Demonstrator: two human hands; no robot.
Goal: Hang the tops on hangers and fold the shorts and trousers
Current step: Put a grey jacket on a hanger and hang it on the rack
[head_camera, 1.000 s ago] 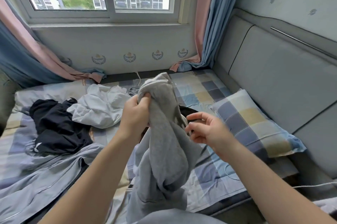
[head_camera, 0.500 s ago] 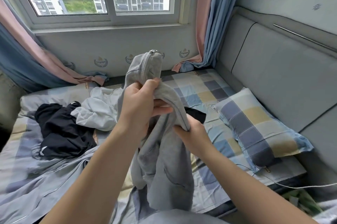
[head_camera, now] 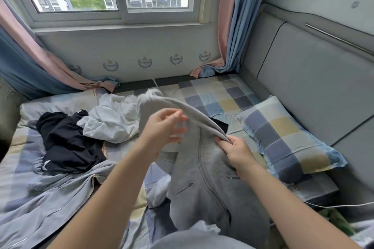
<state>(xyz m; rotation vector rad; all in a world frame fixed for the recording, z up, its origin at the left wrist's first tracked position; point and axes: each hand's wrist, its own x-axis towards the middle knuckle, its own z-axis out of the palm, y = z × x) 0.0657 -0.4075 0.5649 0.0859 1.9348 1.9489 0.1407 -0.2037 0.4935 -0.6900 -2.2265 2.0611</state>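
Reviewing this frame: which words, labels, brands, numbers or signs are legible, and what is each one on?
No text is legible.
Gold-and-blue wreath crests on the pale wall under the window: lettering blurred.
Brown label strip on the checked bedsheet: too small to read.
White mark on the crumpled black garment: a shape only, no letters visible.

The fingers point(head_camera: 178, 114) of the left hand point(head_camera: 162, 130) are smeared by motion blur at mid-frame, so whether they touch the grey zip top point(head_camera: 204, 167) cannot be told. That top hides most of a black garment point(head_camera: 220, 125) right of centre. At lower left a pale blue jacket point(head_camera: 40, 208) runs off the frame's edge, and at lower right a green thing point(head_camera: 334, 220) is too blurred to identify.
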